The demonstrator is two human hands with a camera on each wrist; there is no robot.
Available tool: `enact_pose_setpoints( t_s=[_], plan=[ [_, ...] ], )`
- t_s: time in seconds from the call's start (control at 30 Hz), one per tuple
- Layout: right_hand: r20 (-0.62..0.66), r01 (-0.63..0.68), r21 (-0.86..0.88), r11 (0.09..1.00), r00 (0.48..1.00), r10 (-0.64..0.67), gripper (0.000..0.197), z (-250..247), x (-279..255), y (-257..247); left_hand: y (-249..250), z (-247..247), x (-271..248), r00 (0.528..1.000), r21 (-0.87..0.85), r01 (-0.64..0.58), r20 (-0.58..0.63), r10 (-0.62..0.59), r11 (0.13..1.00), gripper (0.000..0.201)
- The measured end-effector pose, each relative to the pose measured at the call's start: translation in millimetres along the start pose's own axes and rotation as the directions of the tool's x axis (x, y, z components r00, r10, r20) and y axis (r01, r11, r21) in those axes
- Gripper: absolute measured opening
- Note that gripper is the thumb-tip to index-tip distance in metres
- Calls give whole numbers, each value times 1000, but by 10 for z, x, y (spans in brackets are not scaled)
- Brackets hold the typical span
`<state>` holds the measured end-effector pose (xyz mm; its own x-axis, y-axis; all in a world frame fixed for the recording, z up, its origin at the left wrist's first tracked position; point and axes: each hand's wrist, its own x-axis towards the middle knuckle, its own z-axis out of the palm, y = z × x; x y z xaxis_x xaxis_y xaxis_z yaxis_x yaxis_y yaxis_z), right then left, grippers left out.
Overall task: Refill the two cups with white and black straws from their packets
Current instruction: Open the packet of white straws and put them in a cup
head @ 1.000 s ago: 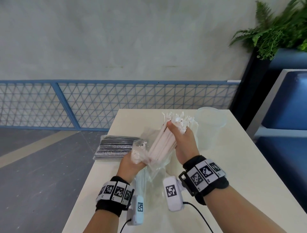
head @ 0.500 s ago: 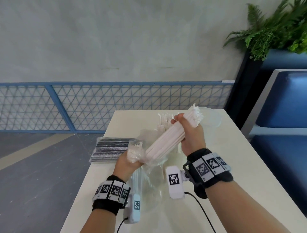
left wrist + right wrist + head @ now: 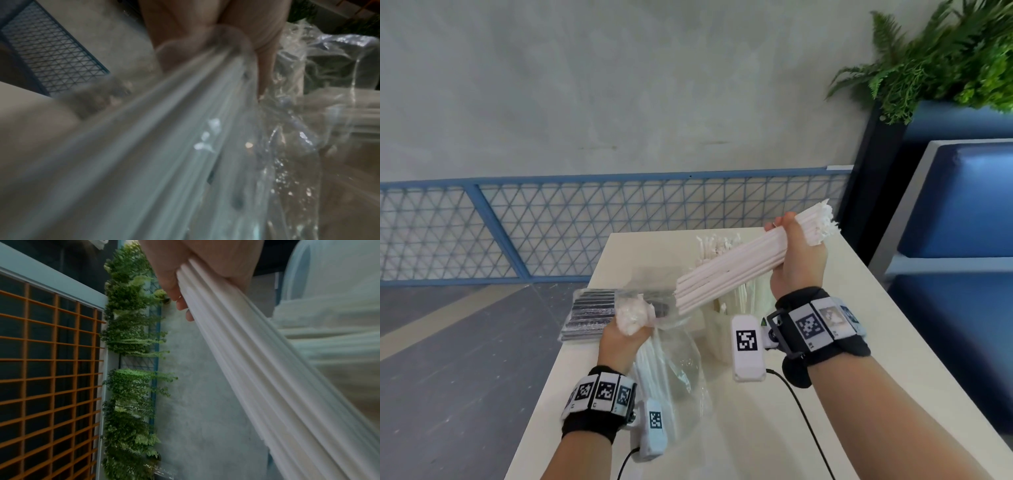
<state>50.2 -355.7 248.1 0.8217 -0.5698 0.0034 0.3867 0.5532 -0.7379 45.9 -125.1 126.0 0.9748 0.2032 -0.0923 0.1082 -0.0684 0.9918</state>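
Head view: at centre right, the right hand (image 3: 796, 263) grips a bundle of white straws (image 3: 726, 275); at lower centre, the left hand (image 3: 619, 337) clutches their clear packet (image 3: 674, 359); black straws (image 3: 589, 317) lie at left on the table (image 3: 859, 342).

Left wrist view: fingers (image 3: 265, 48) at top pinch the packet (image 3: 185, 146).

Right wrist view: fingers (image 3: 170, 280) at top wrap the white straws (image 3: 257, 361).

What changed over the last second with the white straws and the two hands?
The right hand pulled its bundle of white straws up and rightward, almost clear of the clear packet. The left hand kept gripping the packet; the black straw packet stayed put.
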Motion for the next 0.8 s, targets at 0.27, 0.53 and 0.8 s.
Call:
enact_pose_setpoints(
  t_s=[0.27, 0.53, 0.8],
  plan=[
    [164, 362, -400, 842, 932, -323, 22, 124, -30, -224, 43, 65, -52, 999, -47, -41, -14, 40, 998, 20],
    [423, 512, -541, 667, 852, -310, 44, 44, -26, 225, -32, 166, -103, 987, -44, -111, 108, 115, 993, 23],
    [666, 713, -632, 304, 700, -258, 18, -90, 128, 550, -104, 177, -69, 986, -46, -107, 124, 112, 993, 28]
  ],
)
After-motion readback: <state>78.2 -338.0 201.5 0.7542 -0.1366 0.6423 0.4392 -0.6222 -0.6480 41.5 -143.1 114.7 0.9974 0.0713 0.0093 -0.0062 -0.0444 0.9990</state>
